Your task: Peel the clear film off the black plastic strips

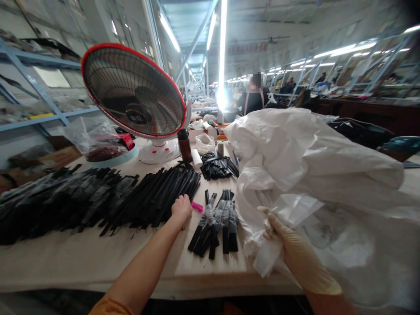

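My left hand (182,210) is bare, its fingers curled at the right end of a long pile of black strips (157,192). Whatever those fingers hold is hidden. Just beside them lies a small bright pink piece (197,207); I cannot tell whether they touch it. My right hand (278,227) wears a pale rubber glove and is closed on translucent plastic film (297,210), which sticks out above and below the fingers. Behind it bulges a big white plastic sack (275,140). Between my hands lie several black strip bundles (226,216) wrapped in clear film.
A red-rimmed fan (134,94) stands at the back left, beside a dark bottle (184,146) and a white roll (196,159). More wrapped black bundles (65,197) cover the left of the table. A thread cone (220,149) stands behind short black strips (218,167). A person (254,99) is farther back.
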The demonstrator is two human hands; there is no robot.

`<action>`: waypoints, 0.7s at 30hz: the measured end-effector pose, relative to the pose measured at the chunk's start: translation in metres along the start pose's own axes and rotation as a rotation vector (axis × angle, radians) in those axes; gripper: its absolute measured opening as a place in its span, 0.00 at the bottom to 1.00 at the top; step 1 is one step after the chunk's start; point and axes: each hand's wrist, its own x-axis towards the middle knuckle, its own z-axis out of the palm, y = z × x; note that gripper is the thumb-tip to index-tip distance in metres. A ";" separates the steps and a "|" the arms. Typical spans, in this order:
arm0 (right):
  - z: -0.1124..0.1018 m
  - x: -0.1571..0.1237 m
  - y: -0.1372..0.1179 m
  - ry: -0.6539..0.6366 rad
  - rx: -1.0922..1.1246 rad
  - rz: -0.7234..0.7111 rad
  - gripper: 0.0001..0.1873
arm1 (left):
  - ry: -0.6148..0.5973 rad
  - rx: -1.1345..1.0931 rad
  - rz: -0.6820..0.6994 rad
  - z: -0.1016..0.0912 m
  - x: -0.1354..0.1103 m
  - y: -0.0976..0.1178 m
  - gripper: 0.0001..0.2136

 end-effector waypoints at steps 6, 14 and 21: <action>-0.008 0.014 0.015 0.108 -0.095 0.059 0.20 | 0.004 -0.198 -0.044 -0.011 -0.003 -0.010 0.13; 0.005 0.036 0.007 0.146 0.099 -0.068 0.22 | -0.363 -0.901 0.144 -0.039 -0.098 0.019 0.16; 0.002 0.049 0.001 0.205 0.292 -0.046 0.21 | -0.536 -1.134 0.047 -0.044 -0.163 0.027 0.17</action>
